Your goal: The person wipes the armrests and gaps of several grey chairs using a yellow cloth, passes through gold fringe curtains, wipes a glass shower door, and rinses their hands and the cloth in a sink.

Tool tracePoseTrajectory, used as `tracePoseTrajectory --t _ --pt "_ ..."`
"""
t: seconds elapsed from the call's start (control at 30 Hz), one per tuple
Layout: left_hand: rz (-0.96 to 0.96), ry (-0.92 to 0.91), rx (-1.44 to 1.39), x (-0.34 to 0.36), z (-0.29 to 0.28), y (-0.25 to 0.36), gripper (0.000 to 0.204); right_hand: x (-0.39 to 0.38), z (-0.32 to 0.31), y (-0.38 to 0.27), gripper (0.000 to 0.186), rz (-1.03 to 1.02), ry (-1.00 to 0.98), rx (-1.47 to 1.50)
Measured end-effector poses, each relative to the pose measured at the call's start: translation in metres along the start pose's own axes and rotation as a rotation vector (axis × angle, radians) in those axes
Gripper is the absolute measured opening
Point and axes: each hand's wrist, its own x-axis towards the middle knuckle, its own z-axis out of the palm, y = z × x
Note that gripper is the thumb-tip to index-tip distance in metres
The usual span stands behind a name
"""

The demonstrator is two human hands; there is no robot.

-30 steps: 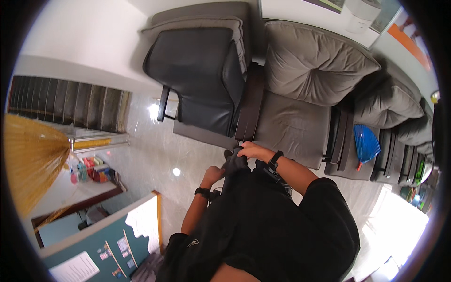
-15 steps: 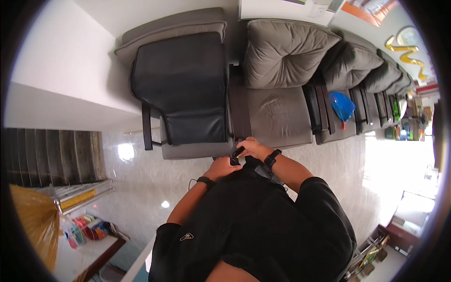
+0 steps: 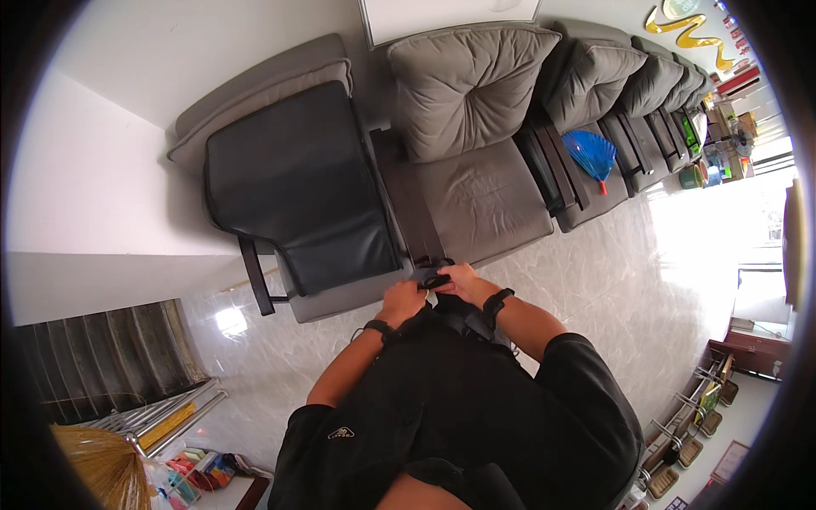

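Note:
Close in front of my waist, both hands meet at a dark strap-like item (image 3: 434, 280) whose exact kind I cannot make out. My left hand (image 3: 403, 303) is closed at its left end, fingers curled. The fingers of my right hand (image 3: 460, 281) pinch its other end. Just beyond them is the dark wooden armrest (image 3: 410, 200) between two seats. To its left, a black leather-like cover (image 3: 280, 161) drapes over one chair. A grey seat cushion (image 3: 484, 197) lies to the right.
Grey tufted back cushions (image 3: 472, 85) line the row of seats. A blue fan-shaped thing (image 3: 590, 155) with an orange tip lies on a farther seat. Dark stairs (image 3: 102, 357) drop away at left, with metal rails (image 3: 183, 421) and a straw-coloured bundle (image 3: 98, 463) nearby.
My view has turned, so the seats appear tilted and shifted left. Both hands stay together on the dark item, which now lies flatter between them.

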Motion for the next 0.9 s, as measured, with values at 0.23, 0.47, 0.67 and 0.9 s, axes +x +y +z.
tracePoseTrajectory --t 0.23,0.47,0.67,0.9 --pt "-0.260 -0.001 -0.292 0.073 0.017 -0.012 0.031 0.053 -0.017 -0.029 0.028 0.013 -0.003 0.165" --pt "-0.496 0.240 -0.884 0.164 0.021 -0.045 0.022 0.096 0.025 -0.102 0.037 -0.128 -0.168 0.037" --pt "-0.177 0.100 -0.324 0.155 0.034 -0.023 0.046 0.130 -0.002 -0.085 0.037 -0.756 -0.205 -1.457" --pt "-0.207 0.013 0.171 0.144 0.050 0.006 0.069 0.115 -0.014 -0.065 0.066 -0.729 -0.250 -1.757"
